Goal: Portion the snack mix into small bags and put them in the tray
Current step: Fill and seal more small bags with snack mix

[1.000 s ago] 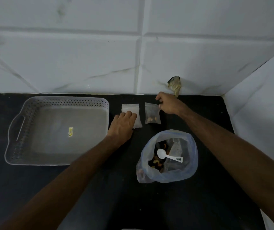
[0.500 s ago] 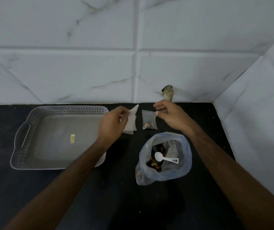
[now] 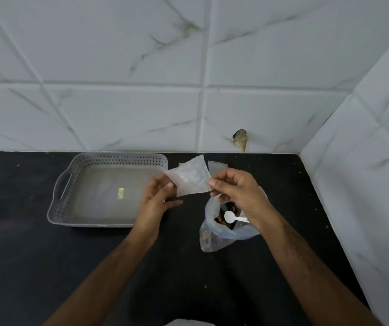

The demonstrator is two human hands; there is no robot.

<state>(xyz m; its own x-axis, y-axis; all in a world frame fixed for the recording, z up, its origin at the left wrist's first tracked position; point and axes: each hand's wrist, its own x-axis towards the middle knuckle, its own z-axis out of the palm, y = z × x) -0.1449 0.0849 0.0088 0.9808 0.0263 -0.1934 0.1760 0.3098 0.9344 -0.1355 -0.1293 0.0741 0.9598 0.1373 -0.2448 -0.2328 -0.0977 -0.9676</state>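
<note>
Hands are meeting above the black counter [image 3: 212, 290]: the left hand [image 3: 157, 198] is pinching the left edge of a small clear bag [image 3: 190, 178], and the right hand [image 3: 237, 191] is pinching its right edge (the bag is tilting, off the surface). At nine o'clock of the bag the grey tray [image 3: 64, 205] is sitting. At five o'clock the snack-mix bag [image 3: 214, 238] is lying open, holding a white spoon [image 3: 232, 217].

Black countertop [image 3: 24, 267], white marbled wall tiles [image 3: 118, 109] (chipped hole [image 3: 240, 137] near corner)
</note>
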